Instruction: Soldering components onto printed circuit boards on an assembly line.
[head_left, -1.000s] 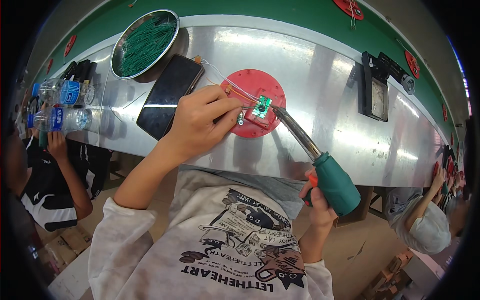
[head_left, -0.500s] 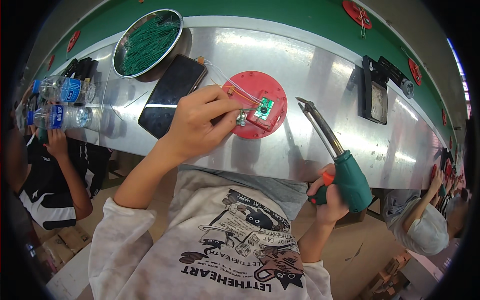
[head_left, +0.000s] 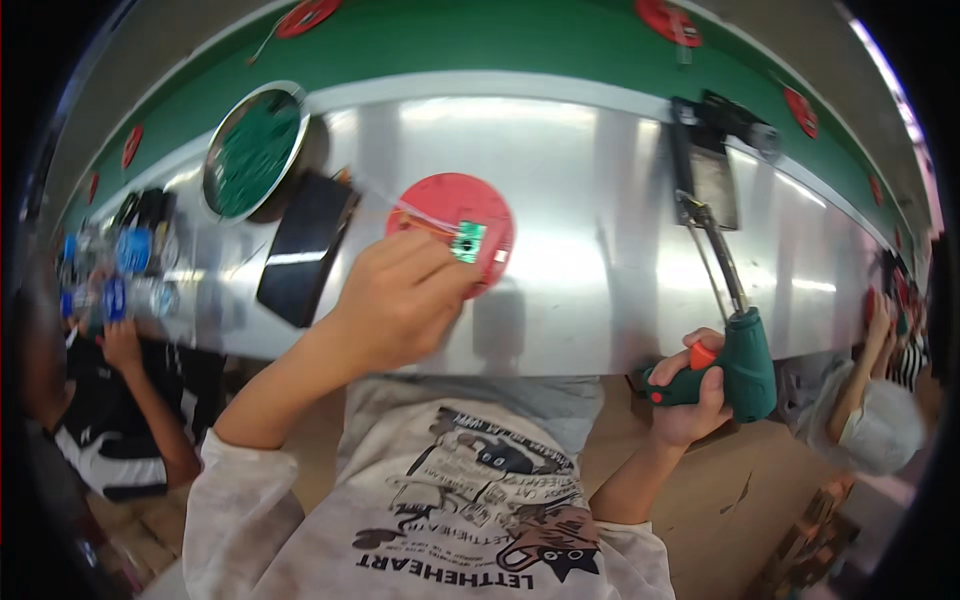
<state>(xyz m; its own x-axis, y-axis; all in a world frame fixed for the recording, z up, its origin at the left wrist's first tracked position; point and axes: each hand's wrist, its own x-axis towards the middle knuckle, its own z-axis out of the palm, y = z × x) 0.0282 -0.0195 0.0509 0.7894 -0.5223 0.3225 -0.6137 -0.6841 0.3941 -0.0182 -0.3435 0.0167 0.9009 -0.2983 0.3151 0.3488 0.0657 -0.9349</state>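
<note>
My left hand is closed in a pinch at the near left edge of a round red plastic disc. What the fingers hold is hidden beneath them. On the disc sits a small green circuit board, with thin pale and orange wires running to it from the upper left. In my right hand is a green soldering gun with an orange trigger, gripped by its handle. Its metal tip points up and away, overlapping the near part of a black tray in the picture; contact cannot be judged.
On the metal bench, a steel bowl of green wires stands far left beside a dark phone. Water bottles lie further left. Red discs sit on the green strip beyond. People are at work on both sides.
The view has shifted and blurred. My right hand has carried the soldering gun rightward, bringing its tip over to the black tray. My left hand stays pinched at the red disc.
</note>
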